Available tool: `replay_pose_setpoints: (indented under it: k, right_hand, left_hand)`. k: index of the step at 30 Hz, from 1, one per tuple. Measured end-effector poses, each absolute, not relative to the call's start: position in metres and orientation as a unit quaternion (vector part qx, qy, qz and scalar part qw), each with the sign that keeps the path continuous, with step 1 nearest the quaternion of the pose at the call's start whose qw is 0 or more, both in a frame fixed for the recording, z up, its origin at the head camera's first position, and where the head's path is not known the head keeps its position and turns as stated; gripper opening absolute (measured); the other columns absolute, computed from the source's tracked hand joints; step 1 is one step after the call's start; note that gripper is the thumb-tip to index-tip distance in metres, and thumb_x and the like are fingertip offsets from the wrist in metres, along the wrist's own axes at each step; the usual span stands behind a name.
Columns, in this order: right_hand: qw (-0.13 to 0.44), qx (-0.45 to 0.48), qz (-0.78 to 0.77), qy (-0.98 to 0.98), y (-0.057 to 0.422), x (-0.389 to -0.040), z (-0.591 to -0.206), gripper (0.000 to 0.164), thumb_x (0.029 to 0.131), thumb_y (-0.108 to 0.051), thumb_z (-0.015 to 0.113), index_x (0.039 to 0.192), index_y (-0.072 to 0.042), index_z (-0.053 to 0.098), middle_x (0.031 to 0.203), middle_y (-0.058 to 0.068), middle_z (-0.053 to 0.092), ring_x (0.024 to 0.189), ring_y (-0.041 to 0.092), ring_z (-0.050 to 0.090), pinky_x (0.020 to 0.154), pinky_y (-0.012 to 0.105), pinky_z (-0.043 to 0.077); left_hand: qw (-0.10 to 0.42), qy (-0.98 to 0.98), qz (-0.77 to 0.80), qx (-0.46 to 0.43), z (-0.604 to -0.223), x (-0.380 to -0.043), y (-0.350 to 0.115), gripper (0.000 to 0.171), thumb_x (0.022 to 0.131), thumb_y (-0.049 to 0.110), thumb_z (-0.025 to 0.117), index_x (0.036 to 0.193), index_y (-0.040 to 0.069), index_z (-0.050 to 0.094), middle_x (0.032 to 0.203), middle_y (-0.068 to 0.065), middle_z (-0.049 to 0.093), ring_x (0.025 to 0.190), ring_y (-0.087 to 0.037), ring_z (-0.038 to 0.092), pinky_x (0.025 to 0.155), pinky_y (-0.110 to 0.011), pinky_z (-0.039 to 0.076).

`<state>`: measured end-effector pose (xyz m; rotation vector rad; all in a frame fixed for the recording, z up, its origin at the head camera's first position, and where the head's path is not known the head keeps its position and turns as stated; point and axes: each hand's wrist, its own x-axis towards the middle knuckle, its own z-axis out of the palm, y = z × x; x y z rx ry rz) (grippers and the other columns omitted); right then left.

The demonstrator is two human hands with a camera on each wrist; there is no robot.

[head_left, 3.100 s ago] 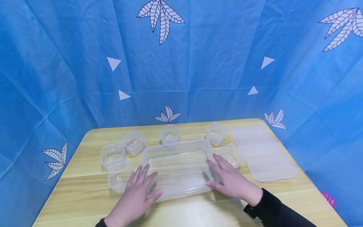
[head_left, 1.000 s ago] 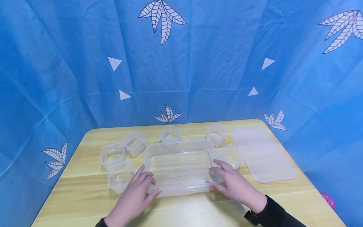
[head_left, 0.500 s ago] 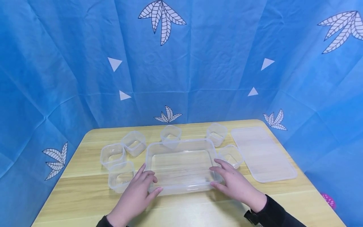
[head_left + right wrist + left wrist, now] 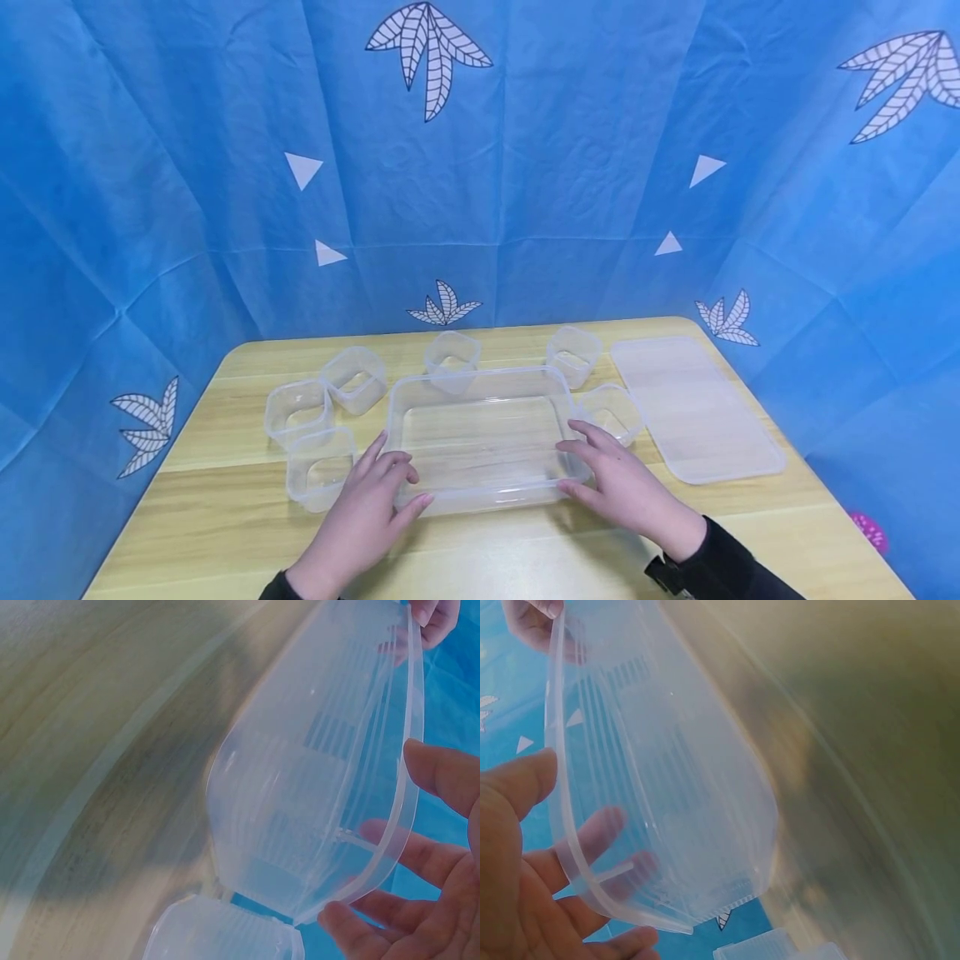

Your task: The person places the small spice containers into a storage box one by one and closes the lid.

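Observation:
In the head view, a large clear plastic storage box (image 4: pixel 483 500) stands upright mid-table, with nothing visible inside. My left hand (image 4: pixel 360 504) holds its near left corner; in the left wrist view the thumb (image 4: pixel 536 776) touches the rim and the fingers bend over the end. At the near right corner, my right hand (image 4: pixel 618 483) holds the box likewise, its thumb (image 4: pixel 431 769) at the rim in the right wrist view. One small clear tub (image 4: pixel 321 483) sits beside my left hand. Another small tub (image 4: pixel 626 412) stands just beyond my right hand.
Two more small tubs (image 4: pixel 296 404), (image 4: pixel 352 379) are at the left. Two others stand behind the box: one tub (image 4: pixel 450 350) near its middle, one tub (image 4: pixel 573 354) further right. A flat clear lid (image 4: pixel 701 412) lies at the right. Blue curtain (image 4: pixel 495 200) surrounds the table.
Since the oldest frame, the box has shifted slightly right and its near edge has moved back a little. My left fingers have bent more at its corner. Over the last half second, little moves.

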<state>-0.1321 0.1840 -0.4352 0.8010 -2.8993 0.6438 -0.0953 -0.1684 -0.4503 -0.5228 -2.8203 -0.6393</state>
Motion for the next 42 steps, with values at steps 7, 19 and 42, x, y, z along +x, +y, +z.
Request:
replay_pose_setpoints:
  k: [7, 19, 42]
  right_hand:
    - [0.033, 0.26, 0.212, -0.941, 0.184, -0.132, -0.436, 0.045, 0.089, -0.031, 0.076, 0.128, -0.011, 0.065, 0.148, 0.019, 0.046, 0.133, 0.04, 0.047, 0.104, 0.054, 0.045]
    - [0.031, 0.253, 0.221, -0.941, 0.185, -0.132, -0.437, 0.047, 0.089, -0.032, 0.077, 0.129, -0.009, 0.065, 0.149, 0.019, 0.045, 0.133, 0.04, 0.047, 0.104, 0.055, 0.045]
    - [0.12, 0.251, 0.224, -0.934, 0.208, -0.147, -0.426, 0.038, 0.091, -0.022, 0.075, 0.124, -0.006, 0.066, 0.124, 0.008, 0.064, 0.116, 0.031, 0.06, 0.098, 0.052, 0.05]
  left_hand:
    - [0.122, -0.951, -0.218, -0.182, -0.449, -0.092, -0.168, 0.023, 0.088, 0.034, 0.077, 0.091, 0.014, 0.066, 0.118, -0.009, 0.065, 0.139, -0.044, 0.038, 0.11, -0.066, 0.032]
    - [0.158, -0.94, -0.225, -0.203, -0.455, -0.091, -0.171, 0.021, 0.084, 0.026, 0.082, 0.089, 0.018, 0.063, 0.103, 0.005, 0.067, 0.126, -0.034, 0.055, 0.105, -0.056, 0.043]
    - [0.162, -0.942, -0.215, -0.201, -0.455, -0.09, -0.17, 0.021, 0.083, 0.023, 0.083, 0.079, 0.025, 0.062, 0.091, 0.012, 0.066, 0.11, -0.02, 0.062, 0.1, -0.048, 0.049]
